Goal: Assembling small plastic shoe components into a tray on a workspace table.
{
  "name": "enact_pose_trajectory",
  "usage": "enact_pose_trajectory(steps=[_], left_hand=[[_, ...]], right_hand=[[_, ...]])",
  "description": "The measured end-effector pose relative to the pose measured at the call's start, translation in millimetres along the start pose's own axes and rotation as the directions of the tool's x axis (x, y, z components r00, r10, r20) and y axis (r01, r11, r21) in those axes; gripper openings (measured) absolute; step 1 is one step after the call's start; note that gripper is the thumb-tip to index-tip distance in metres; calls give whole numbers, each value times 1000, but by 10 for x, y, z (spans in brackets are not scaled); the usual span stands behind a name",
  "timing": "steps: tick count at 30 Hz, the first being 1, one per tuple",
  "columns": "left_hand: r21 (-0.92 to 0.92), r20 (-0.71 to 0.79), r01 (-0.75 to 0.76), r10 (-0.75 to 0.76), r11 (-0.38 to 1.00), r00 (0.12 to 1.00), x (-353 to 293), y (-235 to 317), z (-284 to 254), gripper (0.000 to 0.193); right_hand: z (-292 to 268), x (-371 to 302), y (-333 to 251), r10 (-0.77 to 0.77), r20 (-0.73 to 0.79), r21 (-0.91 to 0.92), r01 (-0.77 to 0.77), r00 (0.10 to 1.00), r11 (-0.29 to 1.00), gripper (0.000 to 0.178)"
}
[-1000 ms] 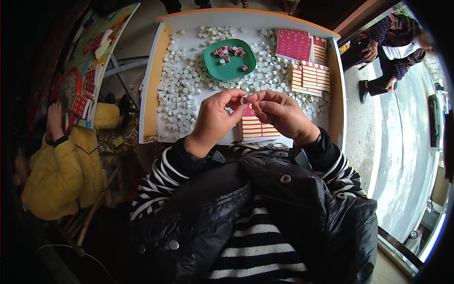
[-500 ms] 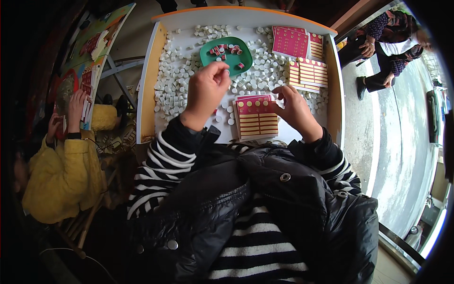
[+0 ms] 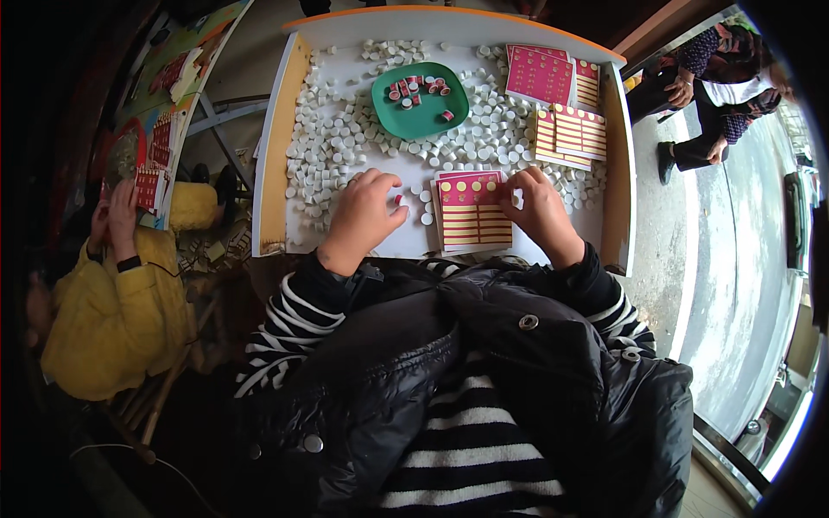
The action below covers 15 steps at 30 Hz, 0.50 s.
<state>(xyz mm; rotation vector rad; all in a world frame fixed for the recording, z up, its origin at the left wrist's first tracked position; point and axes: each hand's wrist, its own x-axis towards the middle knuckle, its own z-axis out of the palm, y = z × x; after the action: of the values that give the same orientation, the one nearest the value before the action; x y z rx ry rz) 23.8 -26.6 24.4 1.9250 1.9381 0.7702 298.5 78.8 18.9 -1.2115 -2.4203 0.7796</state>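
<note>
My left hand is low over the tray, its thumb and fingertips apart around a small red-and-white cap. Whether they touch it is hard to see. Beside it lie several plain white caps. A stack of sticker sheets, dark pink with yellow dots and pale strips, lies between my hands. At its right edge, my right hand is closed in a pinch, with a small pale thing at the fingertips, too small to name. Farther off, a green dish holds several red-and-white caps.
Many white caps cover the white tray with wooden sides. More sticker sheets lie at the far right. To the left, a person in yellow works at another table. A seated person is at the right, beside a road.
My left hand has come down from near the green dish to the red-and-white cap beside the stack. My right hand has stayed by the stack's right edge, its fingers drawn closer together.
</note>
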Motion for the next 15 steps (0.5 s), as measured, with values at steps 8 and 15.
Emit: enact_pose_trajectory(steps=[8, 15], left_hand=[[-24, 22, 8, -7, 1000, 1000, -51, -103, 183, 24], [-15, -8, -16, 16, 1000, 1000, 1, -148, 292, 16]], right_hand=[[0, 51, -11, 3, -44, 62, 0, 999, 998, 18], [84, 96, 56, 6, -32, 119, -2, 999, 993, 13]])
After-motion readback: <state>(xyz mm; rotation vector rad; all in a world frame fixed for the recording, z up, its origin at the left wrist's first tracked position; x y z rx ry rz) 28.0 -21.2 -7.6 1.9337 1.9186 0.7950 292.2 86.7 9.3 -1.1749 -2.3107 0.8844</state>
